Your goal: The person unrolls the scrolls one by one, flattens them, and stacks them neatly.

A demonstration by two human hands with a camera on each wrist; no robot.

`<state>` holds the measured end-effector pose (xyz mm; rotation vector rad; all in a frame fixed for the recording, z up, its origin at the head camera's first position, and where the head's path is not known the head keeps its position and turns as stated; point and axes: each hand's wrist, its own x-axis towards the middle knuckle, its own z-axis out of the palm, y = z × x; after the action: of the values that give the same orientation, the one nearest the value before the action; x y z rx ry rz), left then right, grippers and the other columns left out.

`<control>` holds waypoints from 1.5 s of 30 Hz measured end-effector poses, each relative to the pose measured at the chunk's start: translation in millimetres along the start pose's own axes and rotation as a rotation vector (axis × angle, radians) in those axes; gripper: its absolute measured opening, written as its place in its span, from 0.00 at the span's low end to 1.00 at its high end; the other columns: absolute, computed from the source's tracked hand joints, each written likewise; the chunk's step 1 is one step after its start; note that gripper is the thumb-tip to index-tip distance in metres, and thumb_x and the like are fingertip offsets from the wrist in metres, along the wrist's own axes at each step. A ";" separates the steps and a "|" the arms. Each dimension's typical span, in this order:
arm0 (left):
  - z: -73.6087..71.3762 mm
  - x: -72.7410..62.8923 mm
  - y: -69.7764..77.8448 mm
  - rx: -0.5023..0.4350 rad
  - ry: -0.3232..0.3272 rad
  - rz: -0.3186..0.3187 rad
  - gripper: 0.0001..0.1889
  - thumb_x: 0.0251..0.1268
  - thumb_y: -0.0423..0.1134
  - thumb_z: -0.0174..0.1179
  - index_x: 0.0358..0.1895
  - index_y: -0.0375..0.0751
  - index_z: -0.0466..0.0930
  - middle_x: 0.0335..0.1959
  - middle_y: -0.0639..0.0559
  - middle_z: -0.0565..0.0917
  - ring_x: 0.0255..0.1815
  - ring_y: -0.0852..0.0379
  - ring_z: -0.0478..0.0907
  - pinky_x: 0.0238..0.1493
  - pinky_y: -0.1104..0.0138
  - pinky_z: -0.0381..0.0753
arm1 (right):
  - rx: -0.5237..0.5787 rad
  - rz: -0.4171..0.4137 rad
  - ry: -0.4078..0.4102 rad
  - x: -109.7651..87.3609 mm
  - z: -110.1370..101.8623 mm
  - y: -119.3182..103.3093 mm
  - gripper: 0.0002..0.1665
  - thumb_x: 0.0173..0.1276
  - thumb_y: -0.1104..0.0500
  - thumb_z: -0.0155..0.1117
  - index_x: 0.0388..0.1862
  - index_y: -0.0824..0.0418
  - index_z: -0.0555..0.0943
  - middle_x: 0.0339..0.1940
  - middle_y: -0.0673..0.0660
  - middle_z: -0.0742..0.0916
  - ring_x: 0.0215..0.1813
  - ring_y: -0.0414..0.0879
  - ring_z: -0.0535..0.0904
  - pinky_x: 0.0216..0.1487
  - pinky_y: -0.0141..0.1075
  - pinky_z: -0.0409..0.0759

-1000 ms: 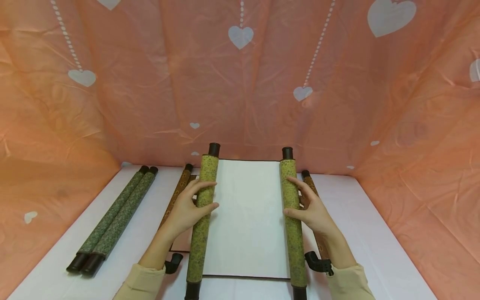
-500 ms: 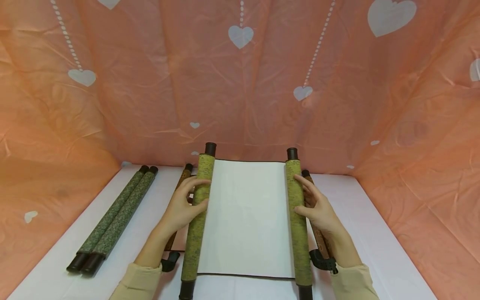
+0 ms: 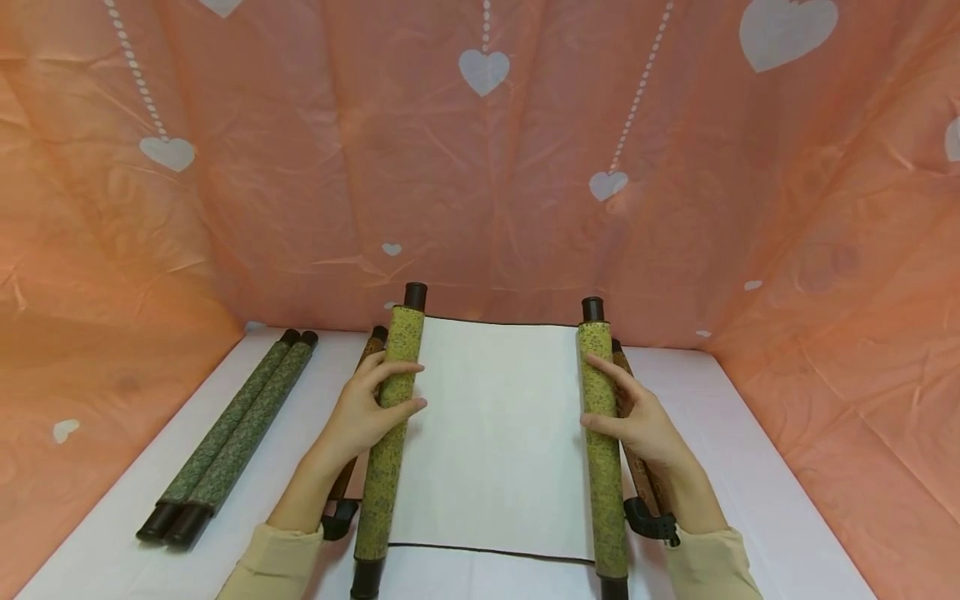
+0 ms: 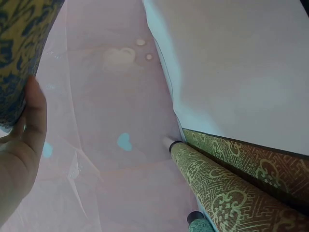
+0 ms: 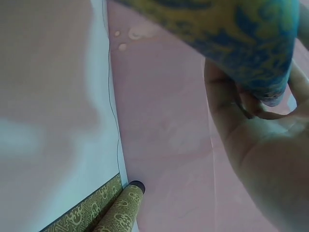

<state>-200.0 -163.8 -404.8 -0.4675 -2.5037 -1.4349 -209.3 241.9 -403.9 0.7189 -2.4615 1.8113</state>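
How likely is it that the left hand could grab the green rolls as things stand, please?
Probably not: the left hand holds a yellow roll, though nothing seems to lie between that hand and the green rolls.

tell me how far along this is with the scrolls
Done, by the look of it: the brown scroll lies opened out, its rolls apart. In hand: left hand and right hand each hold a roll of the yellow-green scroll, its white sheet spread between them. Left, probably: setting that down, then perhaps opening the green scroll, whose rolls lie side by side.
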 end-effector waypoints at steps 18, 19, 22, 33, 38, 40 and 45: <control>-10.0 -10.4 -4.8 0.040 0.096 0.082 0.19 0.67 0.30 0.69 0.61 0.43 0.84 0.76 0.32 0.63 0.79 0.27 0.54 0.62 0.30 0.67 | -0.026 -0.099 0.033 -8.3 -11.5 2.6 0.48 0.66 0.78 0.65 0.83 0.62 0.62 0.79 0.64 0.67 0.67 0.32 0.72 0.57 0.25 0.75; -11.2 -11.2 -5.1 0.049 0.097 0.084 0.19 0.68 0.30 0.69 0.61 0.43 0.84 0.77 0.31 0.62 0.79 0.26 0.55 0.61 0.30 0.68 | -0.015 -0.092 0.034 -8.8 -11.5 2.3 0.48 0.65 0.79 0.62 0.83 0.62 0.62 0.79 0.64 0.66 0.66 0.33 0.72 0.54 0.26 0.76; -15.0 -13.1 -7.2 0.064 0.101 0.104 0.20 0.68 0.29 0.68 0.62 0.43 0.83 0.77 0.31 0.60 0.78 0.26 0.56 0.60 0.29 0.69 | -0.027 -0.051 0.053 -10.6 -12.0 0.1 0.47 0.64 0.80 0.57 0.83 0.61 0.62 0.82 0.65 0.63 0.70 0.30 0.67 0.50 0.28 0.74; -24.7 -13.1 -13.6 0.099 0.130 0.154 0.22 0.68 0.24 0.61 0.64 0.41 0.82 0.74 0.32 0.64 0.72 0.29 0.65 0.53 0.37 0.73 | -0.001 0.041 0.093 -10.6 -14.8 -7.7 0.46 0.64 0.79 0.53 0.82 0.61 0.64 0.82 0.66 0.62 0.56 0.38 0.73 0.38 0.32 0.75; -23.3 -11.4 -16.7 0.107 0.140 0.168 0.22 0.66 0.26 0.67 0.63 0.40 0.82 0.75 0.32 0.64 0.69 0.30 0.69 0.51 0.39 0.76 | -0.032 0.067 0.091 -8.4 -13.6 -4.1 0.46 0.68 0.68 0.72 0.82 0.59 0.64 0.82 0.63 0.63 0.66 0.35 0.71 0.49 0.29 0.80; -22.4 -10.2 -17.1 0.105 0.142 0.171 0.23 0.64 0.27 0.70 0.63 0.40 0.82 0.76 0.32 0.63 0.69 0.29 0.69 0.54 0.37 0.77 | -0.076 0.081 0.103 -7.2 -12.9 -2.5 0.47 0.66 0.64 0.76 0.81 0.56 0.66 0.81 0.61 0.65 0.67 0.40 0.72 0.50 0.30 0.81; -22.5 -8.4 -18.1 0.107 0.143 0.170 0.23 0.65 0.27 0.70 0.63 0.38 0.82 0.76 0.30 0.62 0.68 0.27 0.70 0.54 0.38 0.79 | -0.150 0.064 0.111 -4.5 -13.2 -0.4 0.45 0.67 0.63 0.76 0.80 0.55 0.67 0.79 0.61 0.68 0.69 0.46 0.71 0.54 0.28 0.76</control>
<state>-198.4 -193.2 -410.8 -0.5236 -2.3520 -1.2198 -208.6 255.3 -400.2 0.5221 -2.5407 1.6158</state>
